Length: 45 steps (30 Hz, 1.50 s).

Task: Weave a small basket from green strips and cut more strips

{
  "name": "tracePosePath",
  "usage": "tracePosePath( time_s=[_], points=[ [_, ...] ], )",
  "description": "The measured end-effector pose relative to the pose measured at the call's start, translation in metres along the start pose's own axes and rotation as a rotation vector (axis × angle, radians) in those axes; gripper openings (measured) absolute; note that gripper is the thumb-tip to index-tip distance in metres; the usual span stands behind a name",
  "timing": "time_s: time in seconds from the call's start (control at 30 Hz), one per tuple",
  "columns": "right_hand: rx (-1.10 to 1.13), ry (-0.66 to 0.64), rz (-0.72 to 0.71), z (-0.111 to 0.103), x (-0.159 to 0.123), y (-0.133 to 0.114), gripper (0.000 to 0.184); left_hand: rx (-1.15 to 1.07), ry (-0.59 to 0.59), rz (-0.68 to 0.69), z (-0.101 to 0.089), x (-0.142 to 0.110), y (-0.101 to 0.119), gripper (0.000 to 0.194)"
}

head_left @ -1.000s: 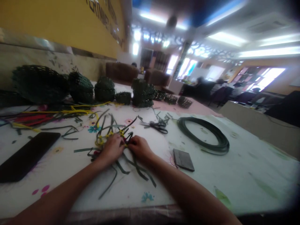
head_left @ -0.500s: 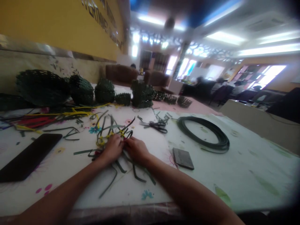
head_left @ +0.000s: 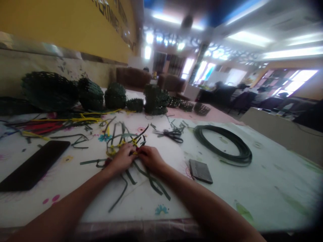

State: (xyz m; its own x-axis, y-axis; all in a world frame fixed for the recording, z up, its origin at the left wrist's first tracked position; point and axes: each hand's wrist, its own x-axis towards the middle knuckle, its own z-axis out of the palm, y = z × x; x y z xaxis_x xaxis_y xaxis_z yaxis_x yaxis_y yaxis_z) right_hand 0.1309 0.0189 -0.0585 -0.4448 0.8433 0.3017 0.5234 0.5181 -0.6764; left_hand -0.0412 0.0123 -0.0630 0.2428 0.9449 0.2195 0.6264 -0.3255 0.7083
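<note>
Dark green strips (head_left: pixel 164 191) by my right wrist show more of their length than half a second ago, and everything on the table sits slightly further right because my view has swung a little. My left hand (head_left: pixel 122 157) pinches the near edge of the woven piece (head_left: pixel 122 143), and my right hand (head_left: pixel 151 159) closes its fingertips on the same edge beside a bit of red; which strip each one grips I can't tell, since my own knuckles hide it. That piece lies on the white cloth (head_left: pixel 174 208), mostly just beyond my left hand. I'd judge it partly done: yellow crossings already run along the far side, while long ends stick out all round, so much weaving or trimming seems left. Counting what's about me: one woven piece, one pair of scissors (head_left: pixel 173 135), one coil (head_left: pixel 244 155), one grey block (head_left: pixel 201 171), one black slab (head_left: pixel 35 164), one heap of red and yellow strips (head_left: pixel 44 127), and at least eight baskets (head_left: pixel 51 90) along the back, some perhaps stacked. Loose ends are too tangled to number.
</note>
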Motion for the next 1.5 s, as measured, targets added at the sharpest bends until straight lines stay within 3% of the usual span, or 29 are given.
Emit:
tracePosePath(
  time_s=[0.47,0.77,0.87,1.1,1.27,1.5],
  points=[
    [0.240,0.098,0.083,0.005,0.001,0.010,0.003,0.166,0.018,0.032,0.005,0.000,0.001,0.009],
    [0.201,0.159,0.069,0.000,-0.004,0.002,0.010,0.148,0.040,-0.002,0.004,-0.004,0.008,0.010],
    [0.153,0.134,0.021,0.000,-0.008,0.000,0.012,0.160,0.076,-0.039,0.004,-0.005,0.010,0.009],
    [0.103,-0.086,-0.115,-0.001,-0.014,-0.002,0.009,0.154,0.099,-0.070,0.003,-0.006,0.017,0.007],
    [0.157,-0.005,-0.009,-0.005,-0.008,0.002,0.023,0.049,0.107,-0.101,-0.002,-0.006,0.019,0.007],
    [0.132,-0.016,0.051,-0.002,-0.004,-0.005,0.012,-0.065,0.117,-0.125,-0.006,-0.009,0.024,0.009]
  ],
)
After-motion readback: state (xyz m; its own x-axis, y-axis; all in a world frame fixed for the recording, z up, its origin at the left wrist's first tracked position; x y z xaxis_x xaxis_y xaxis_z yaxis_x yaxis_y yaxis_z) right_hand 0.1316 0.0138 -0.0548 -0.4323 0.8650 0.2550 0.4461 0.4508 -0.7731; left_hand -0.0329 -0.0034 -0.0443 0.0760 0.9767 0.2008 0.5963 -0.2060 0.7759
